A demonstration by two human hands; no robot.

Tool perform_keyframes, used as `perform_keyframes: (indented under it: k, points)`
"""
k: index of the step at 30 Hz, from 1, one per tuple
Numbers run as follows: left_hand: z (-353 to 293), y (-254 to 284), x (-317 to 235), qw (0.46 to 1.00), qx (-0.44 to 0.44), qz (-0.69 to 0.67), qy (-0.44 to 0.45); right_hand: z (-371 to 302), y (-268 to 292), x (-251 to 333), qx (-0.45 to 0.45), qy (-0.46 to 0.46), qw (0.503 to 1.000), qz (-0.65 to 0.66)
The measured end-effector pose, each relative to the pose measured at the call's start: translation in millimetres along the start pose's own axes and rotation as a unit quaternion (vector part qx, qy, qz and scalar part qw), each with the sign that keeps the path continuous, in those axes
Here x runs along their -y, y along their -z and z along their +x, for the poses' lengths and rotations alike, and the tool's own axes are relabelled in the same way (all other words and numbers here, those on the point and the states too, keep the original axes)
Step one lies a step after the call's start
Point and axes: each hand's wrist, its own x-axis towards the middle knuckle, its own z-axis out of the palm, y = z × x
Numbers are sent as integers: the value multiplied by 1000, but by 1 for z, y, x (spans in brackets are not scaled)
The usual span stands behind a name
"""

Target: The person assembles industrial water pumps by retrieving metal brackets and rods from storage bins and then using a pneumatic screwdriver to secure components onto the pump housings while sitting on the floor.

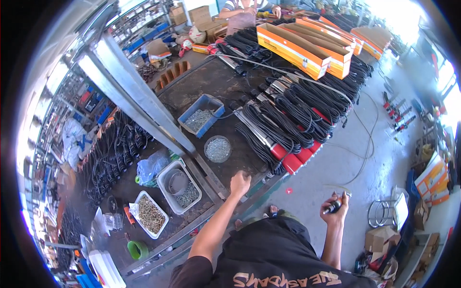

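Right hand [334, 211]: black cylindrical tool [332, 207].

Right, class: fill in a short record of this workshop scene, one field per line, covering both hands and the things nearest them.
left hand: closed, resting on the dark workbench
right hand: raised, gripping a small dark tool
nearest left hand: round dish of screws
also on bench: blue tray of screws, rows of black coiled cables, orange boxes

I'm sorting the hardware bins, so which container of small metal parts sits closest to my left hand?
The round grey bowl, just beyond the left hand. The blue bin lies farther back; the two pale tubs sit across the metal rail.
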Motion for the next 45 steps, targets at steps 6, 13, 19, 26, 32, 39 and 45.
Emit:
perform_keyframes:
  k: [6,13,19,26,32,39,45]
  points:
    - [101,28,65,713,-200,-546,391,-29,7,24,113,185,961,-171]
    - [85,62,41,857,-214,-248,397,-94,-102,-7,280,429,855,-81]
    - [-15,35,38,823,-188,-313,435,21,-98,73,396,148,898,-122]
    - [-55,7,72,858,-157,-244,424,18,-67,-67,279,107,887,-353]
    - [-60,33,64,874,-128,-239,404,32,-62,-148,278,-172,912,-249]
    - [-75,18,71,865,-124,-282,397,-4,-76,-160,187,-192,936,-228]
    - [-102,8,77,826,-83,-365,421,34,-9,-58,86,-25,940,-330]
